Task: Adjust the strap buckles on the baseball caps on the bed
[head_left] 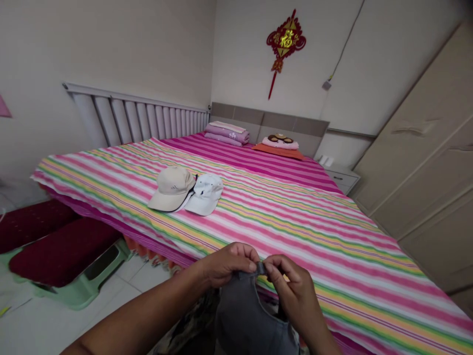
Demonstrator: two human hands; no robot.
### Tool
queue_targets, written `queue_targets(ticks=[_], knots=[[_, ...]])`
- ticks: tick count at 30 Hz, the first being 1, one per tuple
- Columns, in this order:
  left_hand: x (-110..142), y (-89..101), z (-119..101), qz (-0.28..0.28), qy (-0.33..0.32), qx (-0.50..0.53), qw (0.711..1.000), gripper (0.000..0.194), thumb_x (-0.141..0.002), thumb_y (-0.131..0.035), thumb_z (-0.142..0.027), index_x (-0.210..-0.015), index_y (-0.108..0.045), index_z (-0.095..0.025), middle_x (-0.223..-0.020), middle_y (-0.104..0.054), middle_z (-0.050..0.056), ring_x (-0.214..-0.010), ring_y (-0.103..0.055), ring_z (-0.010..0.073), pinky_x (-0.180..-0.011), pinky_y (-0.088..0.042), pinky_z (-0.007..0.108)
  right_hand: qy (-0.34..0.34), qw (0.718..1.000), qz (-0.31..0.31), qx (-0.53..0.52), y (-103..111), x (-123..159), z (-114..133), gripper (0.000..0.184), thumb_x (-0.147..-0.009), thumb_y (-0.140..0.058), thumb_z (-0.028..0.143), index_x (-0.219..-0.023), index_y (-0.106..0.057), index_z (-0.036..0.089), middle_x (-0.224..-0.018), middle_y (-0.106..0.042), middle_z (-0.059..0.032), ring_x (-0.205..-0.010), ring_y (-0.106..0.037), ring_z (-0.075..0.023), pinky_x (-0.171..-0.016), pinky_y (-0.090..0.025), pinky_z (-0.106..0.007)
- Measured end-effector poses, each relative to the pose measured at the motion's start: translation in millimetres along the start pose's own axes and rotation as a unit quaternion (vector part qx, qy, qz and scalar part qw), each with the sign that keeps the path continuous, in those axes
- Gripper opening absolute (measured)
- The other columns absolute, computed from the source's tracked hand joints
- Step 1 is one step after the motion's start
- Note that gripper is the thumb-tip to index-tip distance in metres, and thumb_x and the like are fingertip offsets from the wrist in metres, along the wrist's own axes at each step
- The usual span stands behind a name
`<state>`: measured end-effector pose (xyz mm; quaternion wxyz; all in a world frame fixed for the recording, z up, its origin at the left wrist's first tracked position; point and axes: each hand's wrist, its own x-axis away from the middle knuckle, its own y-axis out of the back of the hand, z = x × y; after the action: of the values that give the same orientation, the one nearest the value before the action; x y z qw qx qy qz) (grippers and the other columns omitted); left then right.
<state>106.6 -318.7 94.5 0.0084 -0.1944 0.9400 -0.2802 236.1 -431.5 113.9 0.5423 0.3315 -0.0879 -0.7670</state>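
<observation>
Beige cap (172,188) and white cap (204,194) lie side by side, touching, on the striped bedspread (295,231) at eleven o'clock. At six o'clock, the left hand (229,265) curls nearly shut, pinching the back strap (261,268) of a grey cap (247,320) hanging below, and the right hand (290,291) pinches the same strap, its fingers closed.
</observation>
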Motion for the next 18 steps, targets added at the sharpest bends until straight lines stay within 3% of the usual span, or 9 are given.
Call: queue_targets(ticks=[4,7,12,18], knots=[[-1,1.1,1,0.003,-0.001,0.005,1.000,0.019,-0.053,-0.071,-0.019,-0.066,-0.061,-0.010,-0.057,-0.062,0.003,-0.048,-0.054,0.0090,-0.050,-0.039,0.019,0.145,0.982,-0.027,0.119,2,4,9,0.015,-0.084,-0.047,0.016,-0.093,-0.057,0.020,-0.084,-0.063,-0.0050,-0.077,-0.058,-0.0160,-0.065,-0.044,-0.025],[-2,-0.6,2,-0.008,0.002,0.005,1.000,0.020,-0.052,-0.071,-0.020,-0.064,-0.059,-0.010,-0.055,-0.062,0.003,-0.048,-0.055,0.0100,-0.049,-0.039,0.019,0.202,0.963,-0.025,0.175,4,6,13,0.020,-0.083,-0.047,0.012,-0.099,-0.057,0.018,-0.086,-0.064,-0.0068,-0.078,-0.059,-0.0166,-0.064,-0.046,-0.026],[-1,-5.4,2,-0.048,-0.009,-0.042,0.998,0.024,-0.049,-0.073,-0.022,-0.063,-0.058,-0.011,-0.052,-0.056,-0.001,-0.043,-0.045,0.0053,-0.045,-0.031,0.017,0.236,0.937,-0.029,0.257,5,9,16,0.020,-0.083,-0.047,0.012,-0.100,-0.058,0.014,-0.082,-0.065,-0.0072,-0.073,-0.059,-0.0169,-0.063,-0.046,-0.028],[1,-13.7,-4,-0.055,-0.062,-0.143,0.986,0.024,-0.055,-0.068,-0.029,-0.063,-0.055,-0.012,-0.055,-0.053,0.000,-0.048,-0.043,0.0068,-0.050,-0.030,0.020,0.240,0.898,-0.075,0.361,0,16,17,0.019,-0.082,-0.048,0.011,-0.097,-0.060,0.012,-0.076,-0.064,-0.0073,-0.069,-0.056,-0.0173,-0.064,-0.041,-0.029]])
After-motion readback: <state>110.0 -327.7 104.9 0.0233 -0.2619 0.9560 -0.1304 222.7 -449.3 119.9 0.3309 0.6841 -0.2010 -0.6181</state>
